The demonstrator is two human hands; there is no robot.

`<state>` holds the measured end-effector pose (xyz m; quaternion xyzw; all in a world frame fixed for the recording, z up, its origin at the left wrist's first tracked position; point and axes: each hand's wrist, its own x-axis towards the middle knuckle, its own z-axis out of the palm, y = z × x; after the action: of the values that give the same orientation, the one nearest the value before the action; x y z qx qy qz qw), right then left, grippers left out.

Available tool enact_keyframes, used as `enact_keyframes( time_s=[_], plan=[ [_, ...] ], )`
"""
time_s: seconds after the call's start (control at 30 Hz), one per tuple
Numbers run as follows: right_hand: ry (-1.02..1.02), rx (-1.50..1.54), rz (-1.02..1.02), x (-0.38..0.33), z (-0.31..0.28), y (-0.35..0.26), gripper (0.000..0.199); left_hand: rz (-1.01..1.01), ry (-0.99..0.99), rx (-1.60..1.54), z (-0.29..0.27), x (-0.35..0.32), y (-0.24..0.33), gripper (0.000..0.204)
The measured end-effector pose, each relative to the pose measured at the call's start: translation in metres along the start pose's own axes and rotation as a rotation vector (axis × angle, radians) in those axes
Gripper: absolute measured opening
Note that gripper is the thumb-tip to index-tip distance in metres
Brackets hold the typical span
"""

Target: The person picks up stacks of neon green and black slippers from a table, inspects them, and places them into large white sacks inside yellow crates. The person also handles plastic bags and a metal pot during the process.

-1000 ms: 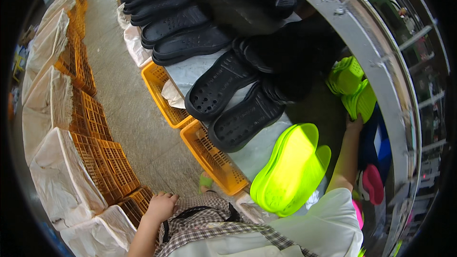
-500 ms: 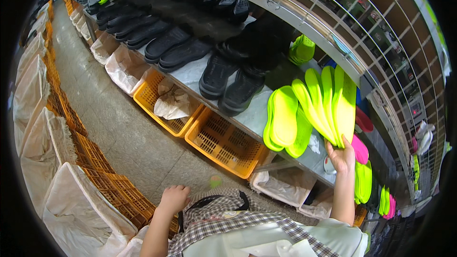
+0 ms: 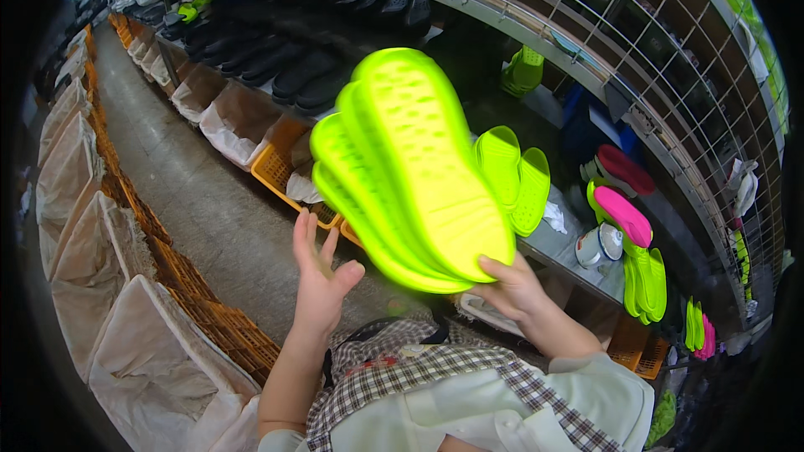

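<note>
Bench (image 3: 564, 249) part-hidden by lime soles (image 3: 427, 167) | hands: left (image 3: 318, 276) spread, right (image 3: 512, 289) pinching soles | black shoes (image 3: 303, 77) dim, indistinct

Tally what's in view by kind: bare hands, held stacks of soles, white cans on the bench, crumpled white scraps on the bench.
Bare hands (left, right): 2
Held sole stack: 1
White can: 1
Crumpled white scrap: 1
Total: 5

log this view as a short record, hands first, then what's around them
right hand: gripping a stack of lime-green shoe soles by one end
left hand: open, fingers spread, near the stack, not gripping it
bench: two more lime-green soles, white can
person's left: orange baskets with pale liners
</note>
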<state>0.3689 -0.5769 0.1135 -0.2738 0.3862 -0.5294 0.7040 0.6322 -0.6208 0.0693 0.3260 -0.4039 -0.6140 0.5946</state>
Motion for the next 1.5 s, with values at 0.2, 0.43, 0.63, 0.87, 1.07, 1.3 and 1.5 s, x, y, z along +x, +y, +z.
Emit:
enact_keyframes(
  time_s=[0.2,0.43,0.63,0.87,1.07,1.3,1.5],
  plan=[
    [-0.179,-1.009,-0.461,0.058,0.037,0.068,0.068,-0.085,0.319,-0.338,-0.012,0.025,-0.008,0.058],
    [-0.393,-1.293,-0.742,0.072,0.060,0.081,0.092,0.181,0.074,-0.644,-0.071,0.028,-0.017,0.057],
    [-0.524,-0.424,-0.293,0.089,0.073,0.072,0.068,0.262,0.006,-0.671,-0.096,0.023,-0.036,0.060],
    [-0.543,-0.401,-0.126,0.105,0.096,0.073,0.042,0.116,0.127,-0.846,-0.093,0.008,-0.059,0.063],
    [-0.532,-0.351,-0.124,0.091,0.107,0.079,0.055,-0.030,0.019,-0.930,-0.063,-0.016,-0.031,0.059],
    [-0.537,-0.414,-0.112,0.091,0.110,0.082,0.057,-0.081,-0.037,-1.121,-0.060,-0.023,-0.022,0.055],
    [-0.545,-0.320,-0.076,0.086,0.111,0.083,0.056,-0.005,0.026,-0.969,-0.060,-0.027,-0.024,0.061]
  ],
)
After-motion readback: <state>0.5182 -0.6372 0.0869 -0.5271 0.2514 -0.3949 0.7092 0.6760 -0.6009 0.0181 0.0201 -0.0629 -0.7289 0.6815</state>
